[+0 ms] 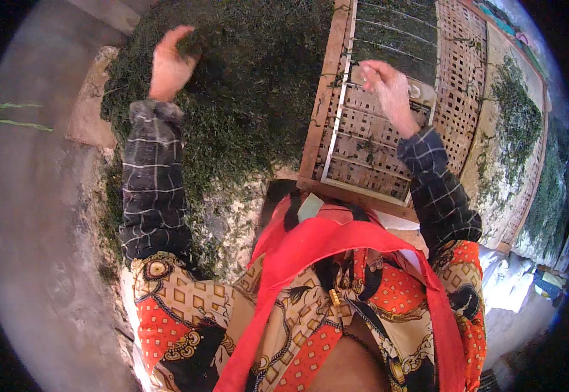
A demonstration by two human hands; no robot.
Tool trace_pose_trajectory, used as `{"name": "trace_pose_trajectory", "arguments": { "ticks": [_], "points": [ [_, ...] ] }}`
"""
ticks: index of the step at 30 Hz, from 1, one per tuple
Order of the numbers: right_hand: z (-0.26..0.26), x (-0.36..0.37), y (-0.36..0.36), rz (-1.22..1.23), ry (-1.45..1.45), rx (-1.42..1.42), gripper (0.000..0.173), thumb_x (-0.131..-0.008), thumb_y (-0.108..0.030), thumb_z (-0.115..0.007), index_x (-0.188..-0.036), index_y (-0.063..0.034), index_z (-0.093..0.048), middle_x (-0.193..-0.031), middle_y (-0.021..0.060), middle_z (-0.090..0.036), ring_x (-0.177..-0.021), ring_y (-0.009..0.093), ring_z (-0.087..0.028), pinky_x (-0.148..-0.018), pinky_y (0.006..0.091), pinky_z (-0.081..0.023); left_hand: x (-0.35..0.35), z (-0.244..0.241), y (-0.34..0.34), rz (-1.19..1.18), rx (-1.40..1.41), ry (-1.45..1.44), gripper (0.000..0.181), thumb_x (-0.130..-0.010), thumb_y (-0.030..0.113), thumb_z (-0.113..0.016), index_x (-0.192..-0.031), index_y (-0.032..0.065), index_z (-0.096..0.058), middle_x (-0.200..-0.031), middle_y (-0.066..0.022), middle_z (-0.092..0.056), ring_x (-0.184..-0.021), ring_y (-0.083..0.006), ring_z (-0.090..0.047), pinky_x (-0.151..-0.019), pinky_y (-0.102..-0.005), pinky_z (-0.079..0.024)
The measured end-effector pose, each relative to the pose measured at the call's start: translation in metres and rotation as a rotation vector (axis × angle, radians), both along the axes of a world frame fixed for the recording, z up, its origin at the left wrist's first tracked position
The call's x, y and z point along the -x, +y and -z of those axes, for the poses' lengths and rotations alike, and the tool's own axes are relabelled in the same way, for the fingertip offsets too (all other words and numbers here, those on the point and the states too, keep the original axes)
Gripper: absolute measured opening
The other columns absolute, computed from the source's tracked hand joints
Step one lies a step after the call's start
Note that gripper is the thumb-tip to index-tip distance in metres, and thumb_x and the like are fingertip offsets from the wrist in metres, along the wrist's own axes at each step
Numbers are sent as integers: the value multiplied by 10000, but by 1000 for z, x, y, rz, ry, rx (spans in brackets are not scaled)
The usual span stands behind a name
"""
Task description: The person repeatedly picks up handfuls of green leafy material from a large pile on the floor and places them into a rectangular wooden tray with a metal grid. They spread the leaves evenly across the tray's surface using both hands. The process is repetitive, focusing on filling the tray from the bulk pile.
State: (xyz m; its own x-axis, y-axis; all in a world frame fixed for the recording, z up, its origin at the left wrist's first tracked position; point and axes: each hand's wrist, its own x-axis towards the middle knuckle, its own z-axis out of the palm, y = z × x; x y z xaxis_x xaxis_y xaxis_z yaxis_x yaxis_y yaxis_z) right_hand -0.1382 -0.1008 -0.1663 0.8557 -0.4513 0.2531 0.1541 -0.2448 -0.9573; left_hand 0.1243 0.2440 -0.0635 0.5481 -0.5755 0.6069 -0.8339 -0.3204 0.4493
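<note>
A large heap of dark green leafy material (pixel 260 98) lies before me. Over its left part is my left hand (pixel 172 62), fingers curved around a dark clump of the leaves; blur and shadow hide how firmly it is held. My right hand (pixel 384 90) is above a white-barred frame (pixel 335 132), which lies on a wooden-edged woven lattice tray (pixel 460 83). Its thumb and fingertips are close together near a small tan board (pixel 421 93) lying across the frame; whether they pinch anything is unclear. Dark green leaves fill the frame's far sections, while its near sections show lattice with scattered bits.
To the right, another wood-edged tray (pixel 545 127) holds spread leaves. A flat tan board (pixel 91 103) sticks out from under the heap at the left, beside the grey floor (pixel 34 196). White cloth or sheeting (pixel 504 279) lies at the lower right.
</note>
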Motion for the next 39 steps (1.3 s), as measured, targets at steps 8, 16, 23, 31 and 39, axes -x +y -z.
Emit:
{"name": "trace_pose_trajectory", "arguments": {
  "ticks": [8,16,23,31,39],
  "points": [
    [-150,-118,61,-448,-289,-126,432,-942,-391,-579,-1201,-46,-601,-1123,33,-623,-994,114,-576,-840,278,-468,41,-141,-37,182,164,-63,296,-809,-34,-639,-1096,28,-609,-990,-60,-661,-920,-159,-609,-822,-302,-490],
    [-114,-190,166,-819,-292,-1000,486,-987,-478,-419,-1289,-118,-547,-1173,67,-635,-1034,198,-619,-912,359,-498,38,-117,-75,172,246,-35,388,-714,-124,-523,-1077,1,-579,-913,-92,-644,-858,-185,-601,-748,-321,-494],
    [-36,-166,156,-918,258,-203,408,-940,-364,-585,-1046,28,-625,-884,123,-688,-694,197,-635,-809,397,-482,-28,33,-53,-264,-107,-9,600,-757,204,-775,-1298,117,-530,-1265,-198,-561,-1146,-330,-562,-940,-403,-480],
    [13,-153,125,-489,586,-399,291,-956,-228,-588,-773,-3,-559,-601,47,-514,-425,95,-380,-381,300,-289,-31,35,-6,70,-312,272,456,-845,123,-640,-1293,104,-558,-1165,-146,-636,-1064,-275,-617,-894,-370,-506],
    [-68,-154,101,-571,547,-664,299,-972,-184,-551,-1209,-22,-464,-712,42,-487,-448,42,-321,-367,203,-264,28,54,-70,447,-187,729,716,-780,24,-682,-1428,110,-390,-1309,-64,-543,-1186,-164,-503,-1026,-319,-384]
  ]
}}
